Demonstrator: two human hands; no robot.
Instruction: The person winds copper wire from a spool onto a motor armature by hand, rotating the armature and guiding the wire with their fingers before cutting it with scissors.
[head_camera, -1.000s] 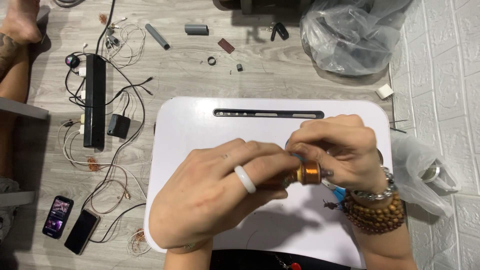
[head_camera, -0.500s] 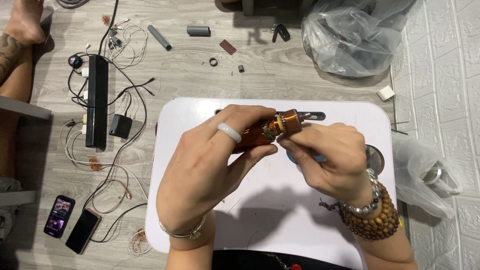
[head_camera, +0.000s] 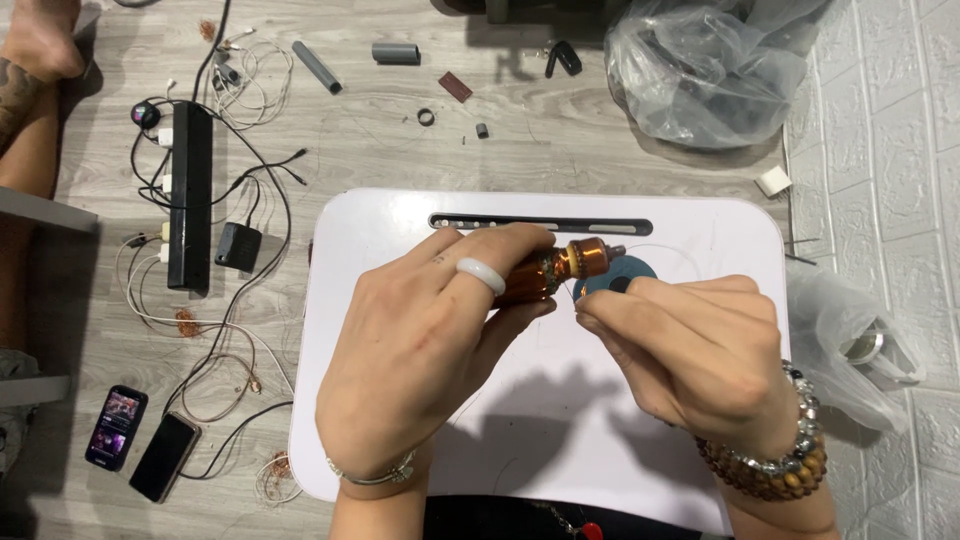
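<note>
A wooden plank floor (head_camera: 400, 150) fills the view, and on it stands a white rounded-corner lap desk (head_camera: 700, 250) with a long dark slot (head_camera: 540, 224) near its far edge. A crumpled clear plastic bag (head_camera: 700, 70) lies at the upper right, beyond the desk. To the left, a long black power strip (head_camera: 190, 195) sits among tangled white and black cables (head_camera: 250, 180), with two dark smartphones (head_camera: 140, 440) nearer the person. Grey tube pieces (head_camera: 395, 52) lie on the floor beyond the desk.

Above the desk's middle, the left hand (head_camera: 430, 340), with a white ring on one finger, is wrapped around a small copper-wound motor armature (head_camera: 560, 270). Its long axis runs nearly level, left to right, with the copper-coloured end and short shaft pointing right. The right hand (head_camera: 700, 350), wearing beaded bracelets, pinches its fingertips together just beside that end; what it grips is too small to tell. A blue round disc (head_camera: 620, 275) shows just behind the right fingers, partly hidden by them.

Compared with half a second earlier, the armature lies slightly lower and both hands have kept much the same grasp.
</note>
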